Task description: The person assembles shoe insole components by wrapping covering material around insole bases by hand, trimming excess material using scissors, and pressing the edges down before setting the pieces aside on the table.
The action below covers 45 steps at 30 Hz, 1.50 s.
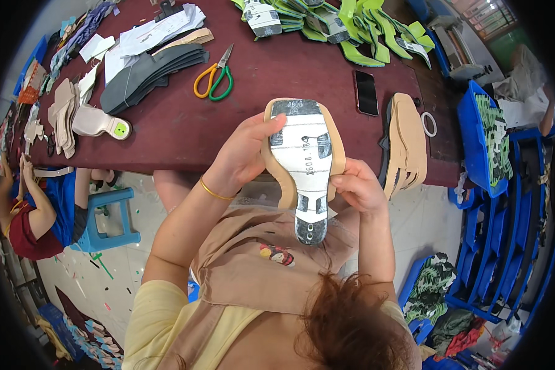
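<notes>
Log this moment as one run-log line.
Left hand: grips white-and-black insole and tan piece, left edge | Right hand: pinches right edge | Scissors: lying on table

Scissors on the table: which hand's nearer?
Left. The left hand is on the person's side of the scissors, slightly right of them; the right hand is farther right and closer to the body.

Open tabletop (290,71) between scissors (221,64) and phone (366,92); green pieces (361,55) block far side.
</notes>
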### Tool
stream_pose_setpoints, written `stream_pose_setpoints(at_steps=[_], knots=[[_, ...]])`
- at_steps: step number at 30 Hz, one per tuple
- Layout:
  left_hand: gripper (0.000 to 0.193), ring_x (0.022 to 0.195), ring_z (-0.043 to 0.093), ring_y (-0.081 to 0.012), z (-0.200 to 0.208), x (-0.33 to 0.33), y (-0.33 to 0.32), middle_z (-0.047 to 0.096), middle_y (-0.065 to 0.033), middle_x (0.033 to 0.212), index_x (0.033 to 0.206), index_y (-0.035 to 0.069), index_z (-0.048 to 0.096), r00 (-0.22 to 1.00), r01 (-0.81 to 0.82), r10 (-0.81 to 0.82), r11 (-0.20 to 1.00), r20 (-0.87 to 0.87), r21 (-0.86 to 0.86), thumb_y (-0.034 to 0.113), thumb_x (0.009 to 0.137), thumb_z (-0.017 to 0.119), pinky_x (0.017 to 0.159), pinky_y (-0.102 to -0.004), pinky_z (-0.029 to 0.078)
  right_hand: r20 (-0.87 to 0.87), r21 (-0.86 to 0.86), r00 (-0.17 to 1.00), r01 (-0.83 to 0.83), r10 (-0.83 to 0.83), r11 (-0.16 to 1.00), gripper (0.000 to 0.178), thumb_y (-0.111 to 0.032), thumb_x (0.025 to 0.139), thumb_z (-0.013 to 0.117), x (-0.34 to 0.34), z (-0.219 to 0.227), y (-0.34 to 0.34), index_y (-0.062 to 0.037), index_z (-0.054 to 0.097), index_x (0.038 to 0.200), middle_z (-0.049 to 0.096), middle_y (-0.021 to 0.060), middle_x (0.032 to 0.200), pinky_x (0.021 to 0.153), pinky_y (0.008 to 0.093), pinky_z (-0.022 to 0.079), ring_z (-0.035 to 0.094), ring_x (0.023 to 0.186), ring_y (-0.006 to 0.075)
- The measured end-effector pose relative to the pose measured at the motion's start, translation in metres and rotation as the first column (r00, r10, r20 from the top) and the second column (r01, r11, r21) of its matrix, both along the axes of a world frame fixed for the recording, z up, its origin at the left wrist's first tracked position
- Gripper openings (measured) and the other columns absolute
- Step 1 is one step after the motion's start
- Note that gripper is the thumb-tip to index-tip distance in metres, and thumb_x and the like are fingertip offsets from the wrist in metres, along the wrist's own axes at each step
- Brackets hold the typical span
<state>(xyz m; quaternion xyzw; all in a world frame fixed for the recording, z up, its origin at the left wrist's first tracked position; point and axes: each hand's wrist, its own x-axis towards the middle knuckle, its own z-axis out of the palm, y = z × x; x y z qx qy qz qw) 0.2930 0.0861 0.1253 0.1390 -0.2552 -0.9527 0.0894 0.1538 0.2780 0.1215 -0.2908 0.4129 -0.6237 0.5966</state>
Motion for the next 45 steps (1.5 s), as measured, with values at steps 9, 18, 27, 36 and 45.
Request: stream_pose_setpoints(at_steps=[9,18,27,36,45], knots=[[0.033,0.103,0.060,-0.0192,0.013,-0.005,-0.008,0.060,-0.0111,0.114,0.122,-0.002,0.049,0.996,0.088,-0.090,0.978,-0.005,-0.187,0.016,0.094,0.051,0.088,-0.0344,0.050,0.079,-0.031,0.996,0.050,-0.047,0.998,0.032,-0.005,0.087,0.054,0.007,0.009,0.002,0.0100,0.055,0.115,0.063,0.0124,0.111,0.091,0.0315,0.045,0.059,0.102,0.0173],[0.044,0.107,0.056,-0.0160,-0.005,0.009,0.033,0.058,-0.0094,0.116,0.124,-0.001,0.048,0.993,0.042,-0.071,0.963,-0.099,-0.266,0.012,0.084,0.065,0.092,-0.0320,0.045,0.004,0.027,0.984,0.176,-0.176,0.984,0.033,-0.015,0.091,0.058,0.007,0.018,-0.005,0.0059,0.054,0.117,0.063,0.0102,0.109,0.086,0.0278,0.047,0.058,0.098,0.0129],[0.042,0.092,0.061,-0.0135,0.009,0.006,0.040,0.064,-0.0068,0.104,0.116,-0.001,0.054,0.995,-0.092,0.094,0.905,-0.015,-0.415,0.010,0.079,0.070,0.081,-0.0287,0.050,-0.222,-0.028,0.902,0.373,-0.369,0.927,0.034,-0.012,0.085,0.067,0.027,0.012,-0.018,0.0015,0.055,0.114,0.064,0.0063,0.104,0.081,0.0264,0.049,0.060,0.092,0.0104],[0.041,0.092,0.061,-0.0123,0.012,0.010,0.041,0.064,-0.0069,0.105,0.114,-0.001,0.055,0.989,-0.014,0.107,0.739,0.097,-0.674,0.008,0.078,0.072,0.081,-0.0274,0.050,-0.089,0.098,0.953,0.298,-0.290,0.950,0.033,-0.007,0.079,0.073,0.021,0.000,-0.006,0.0019,0.059,0.108,0.067,0.0071,0.097,0.076,0.0268,0.050,0.061,0.087,0.0106],[0.046,0.094,0.060,-0.0108,0.017,0.012,0.042,0.064,-0.0071,0.105,0.115,-0.003,0.053,0.994,-0.015,0.088,0.667,0.058,-0.745,0.003,0.075,0.074,0.082,-0.0277,0.050,-0.034,-0.059,0.930,0.364,-0.367,0.929,0.044,-0.005,0.076,0.074,0.024,-0.011,-0.001,0.0026,0.055,0.115,0.064,0.0093,0.107,0.085,0.0298,0.049,0.062,0.095,0.0157]])
